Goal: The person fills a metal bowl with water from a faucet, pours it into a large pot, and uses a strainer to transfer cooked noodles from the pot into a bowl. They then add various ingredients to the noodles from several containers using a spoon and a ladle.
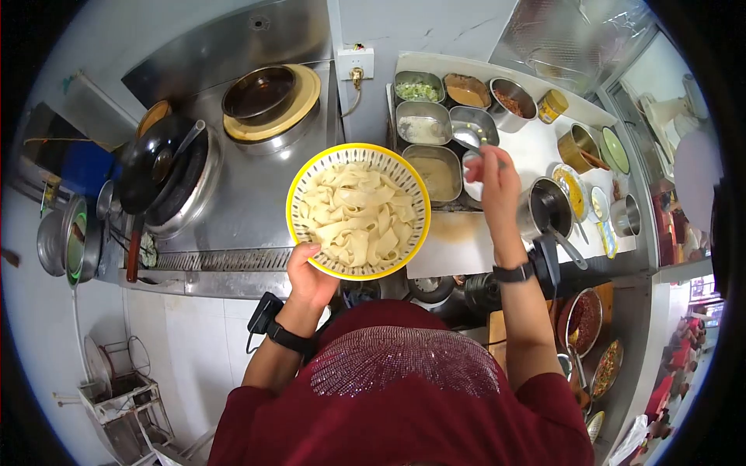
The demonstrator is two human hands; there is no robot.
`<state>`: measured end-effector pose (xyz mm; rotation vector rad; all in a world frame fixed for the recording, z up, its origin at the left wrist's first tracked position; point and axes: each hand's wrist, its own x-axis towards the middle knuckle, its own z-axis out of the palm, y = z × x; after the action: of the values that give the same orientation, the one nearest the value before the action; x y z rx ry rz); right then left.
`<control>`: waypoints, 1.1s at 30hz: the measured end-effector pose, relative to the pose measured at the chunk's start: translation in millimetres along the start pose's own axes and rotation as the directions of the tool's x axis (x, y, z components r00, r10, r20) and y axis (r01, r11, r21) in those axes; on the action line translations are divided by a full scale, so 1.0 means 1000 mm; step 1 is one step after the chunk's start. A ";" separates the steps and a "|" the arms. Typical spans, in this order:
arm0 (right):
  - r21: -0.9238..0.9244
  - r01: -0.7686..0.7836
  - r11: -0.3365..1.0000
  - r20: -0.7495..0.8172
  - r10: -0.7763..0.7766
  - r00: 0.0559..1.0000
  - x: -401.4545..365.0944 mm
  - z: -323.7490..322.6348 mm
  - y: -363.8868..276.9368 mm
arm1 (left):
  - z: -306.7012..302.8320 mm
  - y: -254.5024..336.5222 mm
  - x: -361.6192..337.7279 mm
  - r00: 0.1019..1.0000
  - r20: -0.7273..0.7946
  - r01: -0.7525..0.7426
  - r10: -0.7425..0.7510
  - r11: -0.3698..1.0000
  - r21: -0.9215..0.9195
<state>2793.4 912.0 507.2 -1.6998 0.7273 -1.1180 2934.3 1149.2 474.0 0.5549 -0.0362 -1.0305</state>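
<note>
A wide bowl [423, 211] with a yellow rim and dark dashes inside is full of pale, broad flat noodles [357, 213]. My left hand [308, 279] grips its near left edge, thumb over the rim and fingers underneath. In my right hand [497, 186] is a metal spoon [468, 140], its tip over a square steel tin [475, 120] at the right. Around that tin stand others: chopped green onion [418, 91], brown paste [468, 92], white powder [423, 126] and a tan seasoning [437, 177].
A black wok [155, 163] with a ladle sits on the stove at left. Further back is a pot [272, 128] with a round board and dark pan on top. To my right are a steel pot of dark liquid [545, 206], a yellow-lidded jar [553, 106] and a brass-coloured pot [575, 147].
</note>
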 end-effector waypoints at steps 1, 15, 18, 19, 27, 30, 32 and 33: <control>-0.036 -0.025 0.999 0.010 0.026 1.000 0.012 0.004 0.011 | 0.002 0.001 -0.002 1.000 -0.025 -0.004 0.005 1.000 0.011; 0.444 -0.291 0.847 -0.029 0.338 0.941 0.048 0.018 0.054 | -0.003 -0.002 -0.014 1.000 -0.001 0.002 -0.003 0.998 -0.063; 0.541 -0.286 0.791 -0.059 0.375 0.925 0.040 0.008 0.048 | -0.004 -0.002 -0.013 1.000 0.008 -0.001 0.001 0.998 -0.062; 0.570 -0.257 0.780 -0.036 0.337 0.941 0.035 0.003 0.040 | -0.003 -0.001 -0.013 1.000 0.008 -0.005 0.005 0.998 -0.063; 0.098 0.064 0.993 0.142 -0.078 0.987 -0.046 -0.016 -0.055 | 0.002 0.006 -0.001 0.999 0.021 0.030 -0.029 0.999 -0.034; -0.227 0.233 0.946 0.001 -0.239 0.971 -0.065 -0.040 -0.048 | 0.004 0.005 -0.003 0.995 0.078 0.070 -0.065 0.996 -0.062; -0.248 0.178 0.952 -0.065 -0.200 0.978 -0.073 -0.056 -0.035 | 0.006 0.003 -0.004 0.992 0.096 0.085 -0.078 0.994 -0.071; -0.242 0.072 0.968 -0.087 -0.096 0.992 -0.077 -0.063 -0.021 | 0.006 0.002 -0.005 0.992 0.082 0.098 -0.092 0.992 -0.077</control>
<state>2704.4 960.9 508.6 -1.9026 0.8879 -1.2187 2931.2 1152.0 480.9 0.4457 -0.0378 -1.1416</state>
